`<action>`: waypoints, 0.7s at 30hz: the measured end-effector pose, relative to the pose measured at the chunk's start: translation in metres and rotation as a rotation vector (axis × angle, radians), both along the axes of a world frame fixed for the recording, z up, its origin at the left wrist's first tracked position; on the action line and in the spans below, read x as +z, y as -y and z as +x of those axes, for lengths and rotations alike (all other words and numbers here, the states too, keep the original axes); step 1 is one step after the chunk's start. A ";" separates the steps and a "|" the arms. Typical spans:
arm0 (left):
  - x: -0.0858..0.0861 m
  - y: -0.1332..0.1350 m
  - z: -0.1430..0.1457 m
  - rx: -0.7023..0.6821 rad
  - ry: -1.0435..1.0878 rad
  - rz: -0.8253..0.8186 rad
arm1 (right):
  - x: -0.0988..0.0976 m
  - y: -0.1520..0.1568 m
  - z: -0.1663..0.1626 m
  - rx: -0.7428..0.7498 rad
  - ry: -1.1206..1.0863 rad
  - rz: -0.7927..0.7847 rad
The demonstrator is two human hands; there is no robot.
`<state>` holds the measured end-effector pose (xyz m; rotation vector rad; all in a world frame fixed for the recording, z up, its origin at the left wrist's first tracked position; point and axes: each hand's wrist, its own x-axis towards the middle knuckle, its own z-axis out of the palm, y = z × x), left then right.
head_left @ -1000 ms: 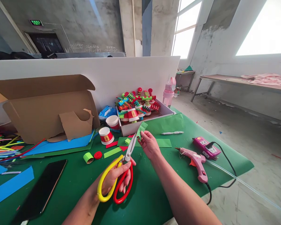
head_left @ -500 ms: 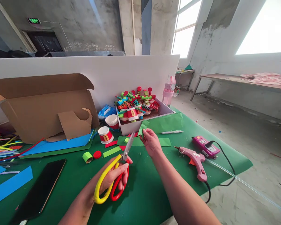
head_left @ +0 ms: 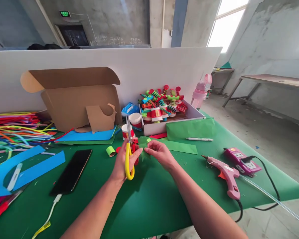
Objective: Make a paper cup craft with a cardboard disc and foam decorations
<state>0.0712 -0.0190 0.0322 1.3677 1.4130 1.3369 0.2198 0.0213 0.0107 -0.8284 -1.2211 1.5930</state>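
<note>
My left hand point(head_left: 120, 166) is closed around scissors point(head_left: 128, 162) with one yellow and one red handle, the blades pointing up and away. Its thumb reaches toward a small piece of green paper point(head_left: 145, 155). The fingertips of my right hand point(head_left: 162, 154) pinch that piece from the other side, close to the left thumb. Behind the right hand lies a green paper strip point(head_left: 183, 147). Left of the scissors are a light green paper roll point(head_left: 111, 151) and a red disc point(head_left: 118, 149), partly covered. A red and white paper cup point(head_left: 125, 131) is partly hidden behind the blades.
A shallow box point(head_left: 154, 128) of colourful paper-cup figures stands behind. A pink glue gun point(head_left: 225, 172) and purple power block point(head_left: 243, 161) lie right, with cords. Left are a phone point(head_left: 71, 171), blue paper strips point(head_left: 40, 169), bundled pipe cleaners point(head_left: 20, 131) and a cardboard box point(head_left: 82, 99).
My hands have come together, the right bringing the green paper down toward the left. The scissors have turned more upright. The view has swung left, shifting the table's things rightward.
</note>
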 end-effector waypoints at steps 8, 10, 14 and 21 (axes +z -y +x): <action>0.004 -0.002 -0.006 0.089 -0.013 -0.004 | 0.000 0.007 -0.006 0.136 0.013 -0.117; 0.005 -0.003 -0.007 0.122 -0.023 -0.002 | -0.001 0.008 -0.007 0.166 0.032 -0.118; 0.005 -0.004 -0.014 0.050 -0.172 0.013 | 0.000 0.003 -0.003 0.026 -0.013 -0.117; 0.007 0.008 -0.021 -0.182 -0.989 -0.021 | 0.014 -0.009 0.022 -0.280 -0.179 -0.093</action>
